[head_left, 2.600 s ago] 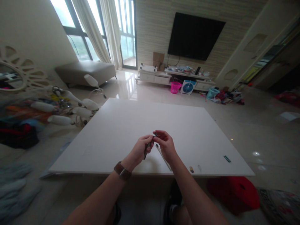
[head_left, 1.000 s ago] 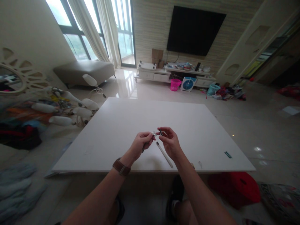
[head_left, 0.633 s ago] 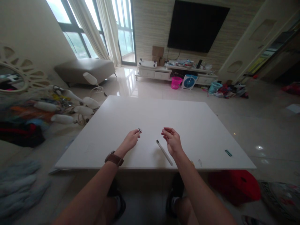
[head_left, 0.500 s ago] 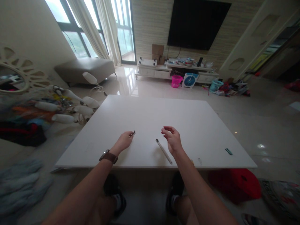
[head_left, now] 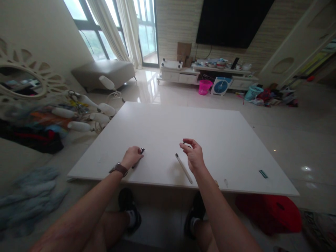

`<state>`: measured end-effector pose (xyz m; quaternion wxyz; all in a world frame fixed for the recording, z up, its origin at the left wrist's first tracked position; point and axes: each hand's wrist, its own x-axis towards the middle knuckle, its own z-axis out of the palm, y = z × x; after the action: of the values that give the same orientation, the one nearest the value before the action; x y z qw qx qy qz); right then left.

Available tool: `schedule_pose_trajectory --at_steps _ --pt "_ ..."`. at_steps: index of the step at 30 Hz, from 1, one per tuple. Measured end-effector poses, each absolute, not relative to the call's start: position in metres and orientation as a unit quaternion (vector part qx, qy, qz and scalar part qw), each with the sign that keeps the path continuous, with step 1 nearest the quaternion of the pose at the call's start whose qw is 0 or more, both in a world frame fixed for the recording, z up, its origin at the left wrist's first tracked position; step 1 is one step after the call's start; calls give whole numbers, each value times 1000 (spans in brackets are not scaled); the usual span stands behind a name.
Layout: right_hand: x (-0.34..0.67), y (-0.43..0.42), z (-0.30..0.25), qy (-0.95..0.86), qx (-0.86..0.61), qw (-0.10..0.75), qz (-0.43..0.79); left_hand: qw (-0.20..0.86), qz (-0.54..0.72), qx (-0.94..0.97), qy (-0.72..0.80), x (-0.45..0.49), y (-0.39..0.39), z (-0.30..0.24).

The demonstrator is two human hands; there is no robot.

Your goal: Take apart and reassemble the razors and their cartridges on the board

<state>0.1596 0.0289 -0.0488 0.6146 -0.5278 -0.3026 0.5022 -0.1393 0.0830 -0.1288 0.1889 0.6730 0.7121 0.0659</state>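
On the white table (head_left: 168, 122), my left hand (head_left: 133, 156) is closed around a slim dark object with a shiny end (head_left: 142, 151); its other end shows below the fingers, and I cannot make out its kind. My right hand (head_left: 194, 154) is held a little above the tabletop, thumb and fingertips pinched on a small dark piece (head_left: 184, 142) too small to name. Between the hands lies a pale, pen-like stick (head_left: 183, 168) with a dark tip, close beside my right wrist and touched by neither hand.
Toward the right edge lies a small green-and-white strip (head_left: 263, 174). A small clear piece (head_left: 226, 182) and a yellowish bit (head_left: 216, 183) sit near the front edge by my right forearm. A lamp with white shades (head_left: 106, 109) stands off the table's left side; a red stool (head_left: 278, 213) is at the front right.
My left hand has moved slightly left and toward me and turned, showing more of the dark object. A dark piece now shows in my right fingertips. The view has shifted slightly.
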Motion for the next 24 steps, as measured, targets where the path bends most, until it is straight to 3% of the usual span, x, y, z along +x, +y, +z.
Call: schedule_pose_trajectory --at_steps 4,9,11,13,15,19,24 --pt "162 28 -45 -362 -527 597 485 170 88 679 709 -133 85 -119" --pt "156 19 -34 -605 -540 496 311 163 267 672 671 -94 77 -79" --pt "153 16 -34 -662 -520 460 283 247 333 656 630 -72 68 -63" --pt "150 14 -37 -688 -511 438 272 437 355 619 548 -50 58 -52" --pt "148 14 -41 -700 -511 423 265 557 371 562 486 -30 48 -46" --pt "145 14 -44 -712 -515 410 245 620 402 511 439 -9 37 -43" --pt "141 11 -41 -713 -524 408 226 618 435 471 456 -11 38 -44"
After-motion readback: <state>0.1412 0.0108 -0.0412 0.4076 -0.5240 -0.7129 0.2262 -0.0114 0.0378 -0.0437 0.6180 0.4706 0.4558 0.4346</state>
